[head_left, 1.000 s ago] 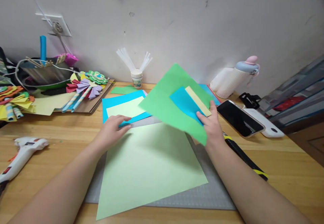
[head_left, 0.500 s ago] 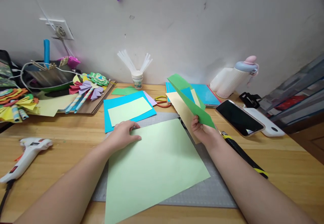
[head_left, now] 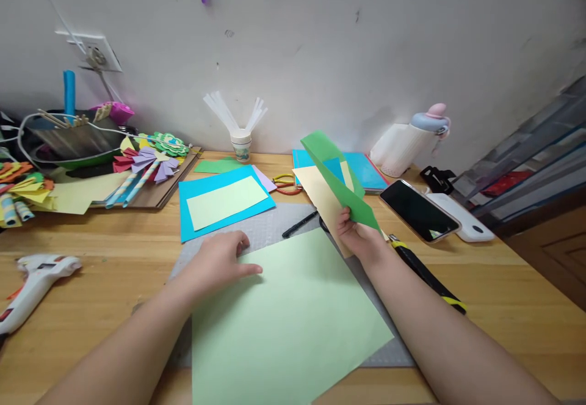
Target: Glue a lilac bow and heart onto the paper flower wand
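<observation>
A large pale green paper sheet (head_left: 288,325) lies over the grey cutting mat (head_left: 293,214), its near part running past the mat's front edge. My left hand (head_left: 224,261) grips its upper left edge, thumb on top and fingers curled, the fingertips partly hidden. Raised at the right, my right hand (head_left: 359,234) is closed round several paper pieces: a folded green sheet (head_left: 345,194), a cream sheet (head_left: 320,194) and a small blue piece. A black pen (head_left: 300,224) rests on the mat just beyond the pale green sheet.
Blue paper (head_left: 187,225) with a light rectangle on it lies at the mat's far left. Scissors (head_left: 287,185), a paper cup (head_left: 241,148), a phone (head_left: 419,209), a black-and-yellow cutter (head_left: 425,273) and a glue gun (head_left: 39,283) surround the mat. Paper flowers (head_left: 155,164) stand left.
My left hand has drawn the pale green sheet toward me and slightly right, uncovering the black pen. The view has shifted a little; my right hand still holds its papers.
</observation>
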A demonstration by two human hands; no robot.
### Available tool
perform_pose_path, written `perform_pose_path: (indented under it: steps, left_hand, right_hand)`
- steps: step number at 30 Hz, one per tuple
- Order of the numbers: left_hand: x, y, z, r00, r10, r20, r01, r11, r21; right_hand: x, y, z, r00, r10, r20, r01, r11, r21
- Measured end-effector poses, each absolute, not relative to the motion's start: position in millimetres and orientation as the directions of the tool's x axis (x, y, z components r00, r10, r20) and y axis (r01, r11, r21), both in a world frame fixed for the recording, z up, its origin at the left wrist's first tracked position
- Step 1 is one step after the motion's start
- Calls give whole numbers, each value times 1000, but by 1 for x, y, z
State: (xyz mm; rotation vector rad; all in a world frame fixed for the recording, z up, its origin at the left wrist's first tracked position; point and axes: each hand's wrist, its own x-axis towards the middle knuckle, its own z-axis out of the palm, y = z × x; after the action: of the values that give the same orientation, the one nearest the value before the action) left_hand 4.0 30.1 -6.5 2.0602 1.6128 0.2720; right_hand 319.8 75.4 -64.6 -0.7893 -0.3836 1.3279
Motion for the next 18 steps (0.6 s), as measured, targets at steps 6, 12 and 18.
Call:
perform_pose_path:
  steps: [6,12,18]
  left_hand:
    - [19,22,-7,263,948,-181,906,-178,384]
    - [19,19,-6,305,920,-248,880,-172,443]
    - [7,23,3,451,851,-269,755,-202,624]
  right_hand:
    - [319,76,-65,226,950,-213,-776,44,-629]
    - [331,78,-51,209,954,-215,-840,63,-538]
    - [344,76,-37,160,972,-169,-899,73,-432]
